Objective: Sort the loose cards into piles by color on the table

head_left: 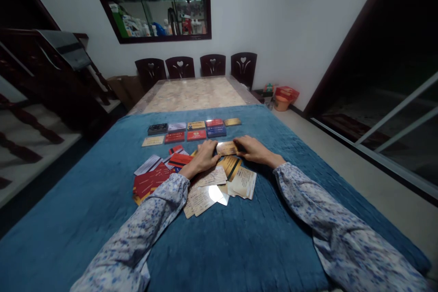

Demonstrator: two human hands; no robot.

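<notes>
A shiny gold card (226,148), perhaps a small stack, lies between my two hands above the loose pile. My left hand (204,157) grips its left end with thumb and fingers. At its right end are the closed fingers of my right hand (255,150). Just below lie a gold card with a dark stripe (232,167) and overlapping cream cards (203,198). Red cards (155,179) spread out left of my left wrist, partly hidden by my sleeve. Beyond my hands, neat stacks stand in two rows, among them black cards (158,129), blue cards (216,131) and gold cards (232,122).
A blue cloth (273,228) covers the near part of the long table, with a marble-look top (201,92) beyond it. Several dark chairs (212,65) line the far end. An orange bucket (281,102) stands on the floor at the right.
</notes>
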